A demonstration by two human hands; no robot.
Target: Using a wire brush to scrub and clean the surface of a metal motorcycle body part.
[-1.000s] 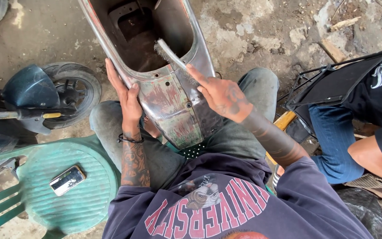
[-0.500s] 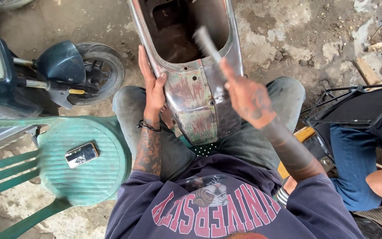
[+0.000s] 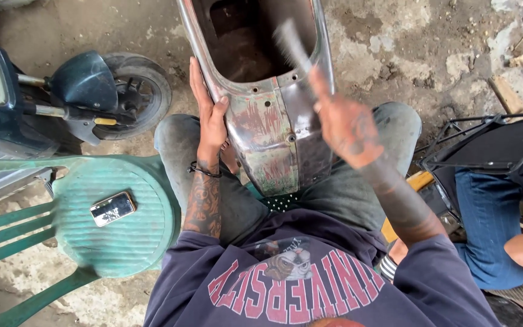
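Note:
A worn metal scooter body shell (image 3: 273, 139) rests between my knees, its hollow end pointing away from me. My left hand (image 3: 208, 115) grips the shell's left edge. My right hand (image 3: 343, 124) is raised over the shell's right side and holds a thin grey tool (image 3: 290, 45), which is blurred with motion and points into the hollow opening.
A green plastic chair (image 3: 122, 242) with a phone (image 3: 112, 208) on its seat stands at my left. A dark scooter's front wheel (image 3: 134, 97) is beyond it. Another person's leg in jeans (image 3: 485, 230) and a black metal frame (image 3: 491, 142) are at my right.
My right hand has swung the tool up and to the right over the shell. The view has shifted, so the chair and the scooter show more. My left hand stays on the shell's edge.

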